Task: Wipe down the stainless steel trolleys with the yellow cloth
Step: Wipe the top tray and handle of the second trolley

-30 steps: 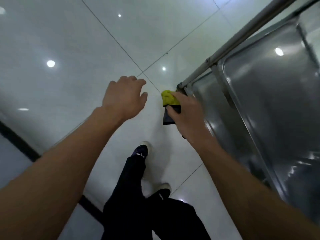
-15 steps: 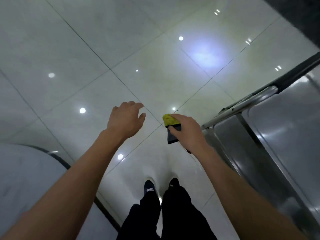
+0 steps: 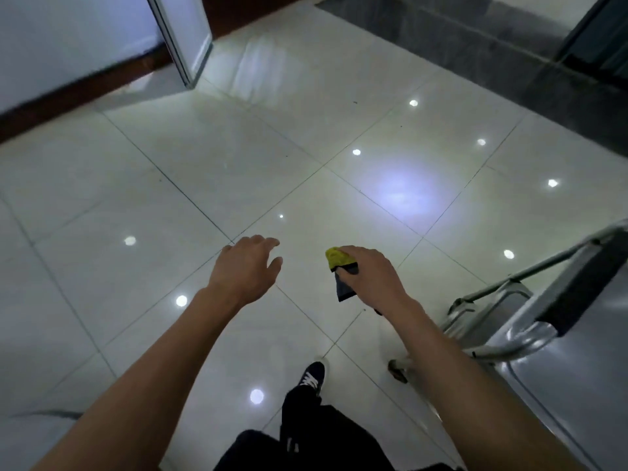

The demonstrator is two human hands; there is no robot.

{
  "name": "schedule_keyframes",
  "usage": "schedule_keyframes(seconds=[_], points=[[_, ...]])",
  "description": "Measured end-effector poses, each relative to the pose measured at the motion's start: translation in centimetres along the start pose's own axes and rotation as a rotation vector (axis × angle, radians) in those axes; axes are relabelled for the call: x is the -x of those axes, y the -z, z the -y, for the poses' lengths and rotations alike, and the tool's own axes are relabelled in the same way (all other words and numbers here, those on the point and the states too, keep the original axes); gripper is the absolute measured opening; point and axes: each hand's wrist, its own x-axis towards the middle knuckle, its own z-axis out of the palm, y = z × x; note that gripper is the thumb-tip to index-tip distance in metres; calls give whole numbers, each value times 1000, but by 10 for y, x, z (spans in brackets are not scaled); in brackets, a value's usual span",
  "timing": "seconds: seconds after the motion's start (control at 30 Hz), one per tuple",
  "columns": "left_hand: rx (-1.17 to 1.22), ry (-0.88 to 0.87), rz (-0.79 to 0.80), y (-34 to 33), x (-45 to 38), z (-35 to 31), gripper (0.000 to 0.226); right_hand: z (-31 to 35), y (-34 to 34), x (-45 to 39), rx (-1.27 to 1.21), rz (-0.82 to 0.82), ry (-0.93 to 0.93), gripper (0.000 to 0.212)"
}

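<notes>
Nearest the camera, dark trousers and one dark shoe (image 3: 312, 377) showed mid-stride on the pale tiled floor (image 3: 170, 205). Above them both forearms reached forward. The left hand (image 3: 247, 266) hung over the tiles with fingers loosely spread, holding nothing. The right hand (image 3: 370, 277) gripped the yellow cloth (image 3: 336, 257) bunched at its fingertips, a dark flat piece hanging beneath it; what that piece was could not be told. The stainless steel trolley (image 3: 577, 385) stood at the right edge, its tubular rail (image 3: 530, 271) near the right wrist but apart from the cloth. Farther off lay a white door panel (image 3: 185, 32) and a dark floor strip (image 3: 475, 45).

The likely risk was lost contact: with the cloth off the steel and the person walking, patches could go unwiped, and a foot might catch the trolley's castor (image 3: 398, 370) close by.

Half a second earlier the trolley filled more of the right side and the cloth sat closer to its rail; the view had since lifted toward the doorway, and one foot had stepped ahead.
</notes>
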Motion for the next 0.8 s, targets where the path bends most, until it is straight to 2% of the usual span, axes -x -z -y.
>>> schedule_keyframes(seconds=[0.2, 0.57, 0.8], points=[[50, 3, -49, 50, -87, -3, 46, 26, 50, -85, 17, -40, 48, 37], [-33, -212, -50, 90, -324, -39, 46, -7, 136, -255, 107, -156, -45, 30], [-71, -451, -51, 125, -480, -123, 46, -45, 229, -329, 72, -341, -174, 22]])
